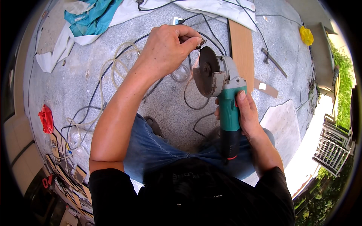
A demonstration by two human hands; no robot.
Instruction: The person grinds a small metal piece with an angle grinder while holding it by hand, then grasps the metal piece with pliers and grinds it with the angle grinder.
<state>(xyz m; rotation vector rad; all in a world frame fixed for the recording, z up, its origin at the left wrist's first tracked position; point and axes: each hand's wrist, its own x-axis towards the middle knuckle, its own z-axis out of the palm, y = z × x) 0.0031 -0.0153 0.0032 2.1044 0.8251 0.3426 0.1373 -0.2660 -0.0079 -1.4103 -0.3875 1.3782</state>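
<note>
Presently, right hand [247, 116]: grip closed around green angle grinder [229, 109].
Left hand [167, 47]: pinching small fitting [200, 42], disc's [206, 69] 12 o'clock.
Risk: fingers near disc; accidental start would cut.

A single head-worn fisheye camera looks steeply down from the person's head over their own torso and knees. It sits close to the raised angle grinder [222, 94] and farther above the concrete floor [158, 94]. Straight edges bend toward the rim.

angle grinder [226, 101]: green body, grey head, worn disc; upright, disc facing left; held above lap | small metal piece [201, 43] pinched above disc
</note>
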